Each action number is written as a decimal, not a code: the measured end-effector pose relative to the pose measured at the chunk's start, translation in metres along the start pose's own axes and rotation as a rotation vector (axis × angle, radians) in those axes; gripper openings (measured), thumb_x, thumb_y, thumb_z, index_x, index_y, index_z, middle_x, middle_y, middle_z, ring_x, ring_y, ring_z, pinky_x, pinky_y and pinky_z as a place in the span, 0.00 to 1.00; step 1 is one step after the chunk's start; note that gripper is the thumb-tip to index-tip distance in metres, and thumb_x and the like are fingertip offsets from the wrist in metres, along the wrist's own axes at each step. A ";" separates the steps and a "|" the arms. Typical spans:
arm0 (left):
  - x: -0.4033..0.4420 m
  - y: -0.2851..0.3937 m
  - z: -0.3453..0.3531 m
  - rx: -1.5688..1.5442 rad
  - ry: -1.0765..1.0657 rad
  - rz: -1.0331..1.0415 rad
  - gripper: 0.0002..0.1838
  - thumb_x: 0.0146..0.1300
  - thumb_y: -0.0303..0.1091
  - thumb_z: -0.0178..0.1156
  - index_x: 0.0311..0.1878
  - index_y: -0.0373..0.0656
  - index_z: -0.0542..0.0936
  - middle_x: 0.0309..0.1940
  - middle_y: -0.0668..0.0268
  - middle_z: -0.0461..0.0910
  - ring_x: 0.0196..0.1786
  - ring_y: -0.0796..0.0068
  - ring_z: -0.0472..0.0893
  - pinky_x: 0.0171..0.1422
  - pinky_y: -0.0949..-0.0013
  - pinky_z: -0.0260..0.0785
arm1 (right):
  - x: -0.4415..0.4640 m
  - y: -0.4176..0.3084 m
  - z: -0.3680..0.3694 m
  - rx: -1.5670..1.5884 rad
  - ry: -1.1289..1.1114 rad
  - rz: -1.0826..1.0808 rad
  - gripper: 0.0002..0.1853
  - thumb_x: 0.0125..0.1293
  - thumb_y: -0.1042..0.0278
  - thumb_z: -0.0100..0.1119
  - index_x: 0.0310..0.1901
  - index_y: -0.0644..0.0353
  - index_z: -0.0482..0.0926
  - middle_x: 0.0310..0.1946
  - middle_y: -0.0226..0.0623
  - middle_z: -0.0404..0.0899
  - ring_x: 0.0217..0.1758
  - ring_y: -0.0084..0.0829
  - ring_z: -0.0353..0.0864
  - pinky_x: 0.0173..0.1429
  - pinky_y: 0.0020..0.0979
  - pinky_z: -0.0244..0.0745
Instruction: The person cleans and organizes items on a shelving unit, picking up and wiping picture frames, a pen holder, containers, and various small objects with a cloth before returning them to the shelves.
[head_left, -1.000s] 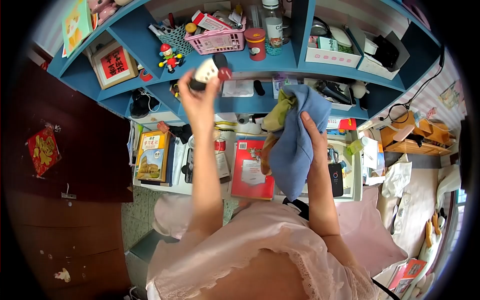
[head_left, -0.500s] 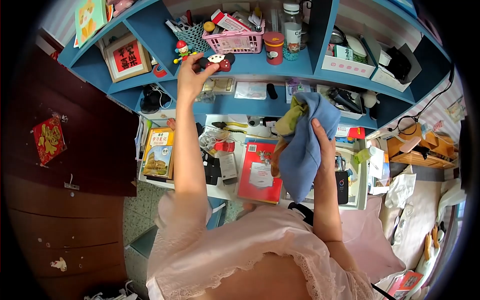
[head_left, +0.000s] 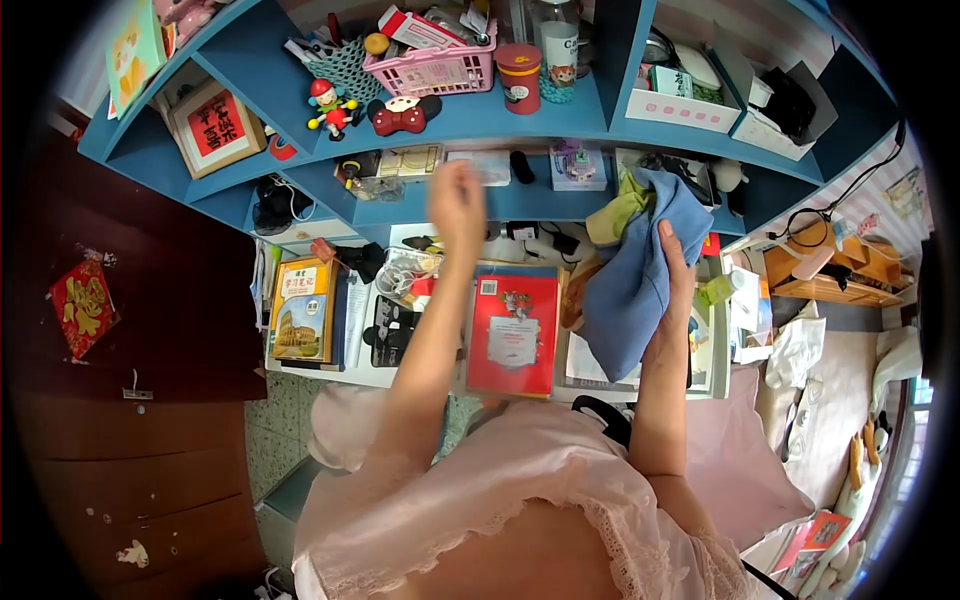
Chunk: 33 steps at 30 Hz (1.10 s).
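Smeared by motion, my left hand (head_left: 458, 205) hangs in front of the lower shelf; its fingers are too blurred to read. Up on the shelf to its left sits a Minnie-style ornament (head_left: 405, 114) with black ears and a dark red bow, apart from my hand. Beside that stands a red-and-yellow toy figure (head_left: 332, 110). My right hand (head_left: 678, 268) grips a bunched blue cloth (head_left: 630, 290) above the right side of the desk. A green cloth part (head_left: 618, 212) shows at its upper left, and a brown bit below.
A pink basket (head_left: 437, 72) of small items, a red canister (head_left: 518, 80) and a bottle (head_left: 560, 50) line the blue shelf (head_left: 490, 115). On the desk lie a red book (head_left: 512, 335), a yellow-covered book (head_left: 303, 310) and white cables (head_left: 408, 272).
My left hand has let go of the Minnie-style ornament and moved down and right, away from it. My right hand still holds the blue cloth. The view has shifted slightly.
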<state>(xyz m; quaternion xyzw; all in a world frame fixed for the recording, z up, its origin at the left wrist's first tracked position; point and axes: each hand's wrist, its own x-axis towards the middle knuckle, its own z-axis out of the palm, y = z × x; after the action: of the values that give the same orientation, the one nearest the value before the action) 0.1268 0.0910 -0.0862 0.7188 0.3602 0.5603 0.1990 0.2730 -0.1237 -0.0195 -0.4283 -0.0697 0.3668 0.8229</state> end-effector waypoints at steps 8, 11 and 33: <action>-0.030 -0.065 0.123 0.181 -0.310 0.012 0.11 0.49 0.24 0.63 0.38 0.42 0.75 0.40 0.53 0.70 0.41 0.54 0.73 0.45 0.58 0.68 | 0.000 0.000 -0.017 -0.061 0.115 0.013 0.36 0.56 0.60 0.67 0.62 0.66 0.62 0.52 0.43 0.72 0.52 0.33 0.74 0.57 0.31 0.69; -0.028 -0.082 0.129 0.220 -0.277 -0.052 0.12 0.48 0.29 0.68 0.33 0.44 0.74 0.27 0.61 0.73 0.36 0.60 0.76 0.40 0.63 0.69 | -0.003 -0.005 -0.026 -0.064 0.140 -0.005 0.36 0.55 0.59 0.67 0.61 0.67 0.62 0.51 0.43 0.72 0.51 0.33 0.74 0.56 0.30 0.70; -0.051 0.114 -0.043 -0.762 -0.652 -0.387 0.15 0.61 0.21 0.56 0.52 0.38 0.72 0.37 0.69 0.75 0.38 0.84 0.73 0.40 0.82 0.64 | -0.011 0.031 0.028 -0.342 -0.359 -0.231 0.21 0.60 0.65 0.63 0.52 0.67 0.73 0.44 0.35 0.78 0.45 0.22 0.75 0.51 0.25 0.70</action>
<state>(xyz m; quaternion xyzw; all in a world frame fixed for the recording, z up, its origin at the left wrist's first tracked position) 0.1139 -0.0273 -0.0292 0.6527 0.1766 0.3520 0.6472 0.2359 -0.1016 -0.0236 -0.4783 -0.3239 0.3236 0.7494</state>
